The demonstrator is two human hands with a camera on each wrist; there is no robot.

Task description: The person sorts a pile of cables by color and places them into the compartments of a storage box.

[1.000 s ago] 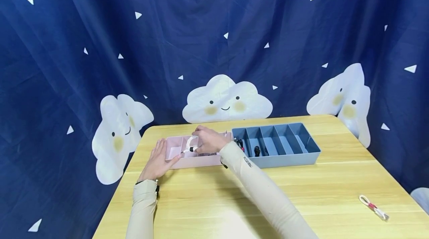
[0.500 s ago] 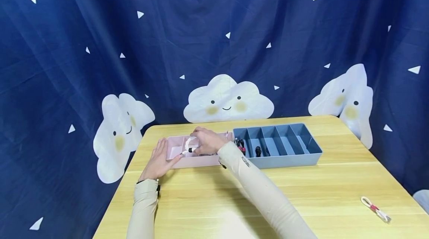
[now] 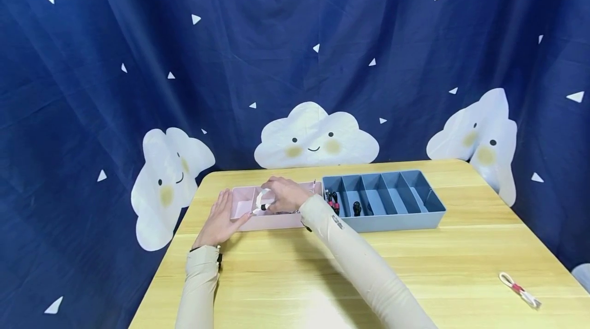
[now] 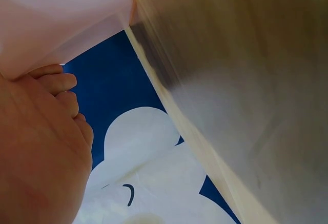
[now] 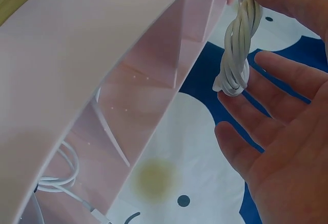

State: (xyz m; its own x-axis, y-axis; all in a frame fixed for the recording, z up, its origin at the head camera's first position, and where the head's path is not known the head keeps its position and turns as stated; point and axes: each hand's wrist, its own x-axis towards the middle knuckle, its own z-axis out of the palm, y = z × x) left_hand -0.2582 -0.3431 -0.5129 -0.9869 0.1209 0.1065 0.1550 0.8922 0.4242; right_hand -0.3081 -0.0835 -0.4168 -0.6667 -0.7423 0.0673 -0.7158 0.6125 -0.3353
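Note:
My right hand (image 3: 288,194) is above the pink divided box (image 3: 276,223), holding a coiled white cable (image 5: 238,44) with a black tie. In the right wrist view, the thumb and a finger pinch the cable's upper end, while the other fingers (image 5: 277,101) are spread beside it. At the box's left end lies my left hand (image 3: 217,222), fingers fairly straight along the end wall and the thumb at the front rim, close to the cable's end. The left wrist view shows this hand (image 4: 41,147) against the pink wall.
A blue divided box (image 3: 396,223) stands right of the pink one; black cables (image 3: 357,209) lie in its left compartments. Another white cable (image 5: 66,180) lies in a pink compartment. On the wooden table (image 3: 258,278), at right, is a white cable with a red tie (image 3: 520,290).
The head view has shifted slightly, so the whole scene sits a little further right. Both hands and the held cable stay almost unchanged against the pink box.

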